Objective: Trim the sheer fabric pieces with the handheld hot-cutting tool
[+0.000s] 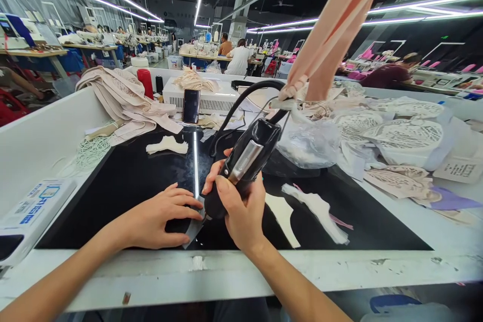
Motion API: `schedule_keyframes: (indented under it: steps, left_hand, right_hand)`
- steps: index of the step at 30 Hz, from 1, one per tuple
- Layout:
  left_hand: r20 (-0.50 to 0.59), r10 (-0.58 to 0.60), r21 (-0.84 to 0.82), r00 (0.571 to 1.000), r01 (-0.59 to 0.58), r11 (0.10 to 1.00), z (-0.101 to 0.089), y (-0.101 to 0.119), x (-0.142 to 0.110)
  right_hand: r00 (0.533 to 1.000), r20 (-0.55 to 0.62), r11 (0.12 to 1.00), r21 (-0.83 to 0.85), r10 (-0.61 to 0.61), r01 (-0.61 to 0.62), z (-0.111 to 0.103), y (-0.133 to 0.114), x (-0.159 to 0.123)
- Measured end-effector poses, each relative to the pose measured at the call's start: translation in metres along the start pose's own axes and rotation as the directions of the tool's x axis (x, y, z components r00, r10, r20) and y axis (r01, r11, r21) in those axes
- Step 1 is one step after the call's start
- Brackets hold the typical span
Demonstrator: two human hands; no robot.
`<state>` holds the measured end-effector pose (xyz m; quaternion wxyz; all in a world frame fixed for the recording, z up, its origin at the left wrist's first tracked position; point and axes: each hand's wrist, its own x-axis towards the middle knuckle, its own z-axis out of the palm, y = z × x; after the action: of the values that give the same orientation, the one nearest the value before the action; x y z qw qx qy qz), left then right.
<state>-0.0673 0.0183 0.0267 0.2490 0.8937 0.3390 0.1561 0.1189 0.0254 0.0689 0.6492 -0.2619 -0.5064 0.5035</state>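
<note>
My right hand [239,209] is wrapped round a black hand-held tool [247,158] with a metal clip and a black cable, its tip pointed down at the black work surface [124,181]. My left hand [162,216] lies flat with fingers spread, pressing a thin piece of material [194,229] against the surface just left of the tool tip. White cut fabric pieces [317,211] lie to the right of my right hand, and another white piece [168,146] lies further back.
A stack of beige fabric [124,98] sits at the back left, beside a red bottle [145,83] and a dark phone [191,105]. White lace pieces [403,136] and a clear plastic bag [309,143] fill the right side. Beige straps [335,25] hang overhead. Other people work at distant tables.
</note>
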Motion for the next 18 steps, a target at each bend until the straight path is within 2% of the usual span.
schedule_keyframes:
  steps: [8,14,18]
  left_hand:
    - [0.048,-0.034,0.009,0.998,0.033,0.999,-0.005,0.006,0.003]
    - [0.010,-0.009,-0.003,1.000,0.009,1.000,-0.004,0.005,0.003]
    - [0.034,-0.012,-0.001,0.999,0.012,1.000,-0.004,0.001,0.001]
  right_hand:
    - [0.996,0.088,0.995,0.097,-0.004,-0.005,0.005,0.000,-0.012]
    - [0.997,0.076,0.998,0.060,-0.004,-0.001,0.005,0.000,-0.014]
    - [0.996,0.081,0.995,0.094,-0.022,0.015,0.007,-0.001,-0.015]
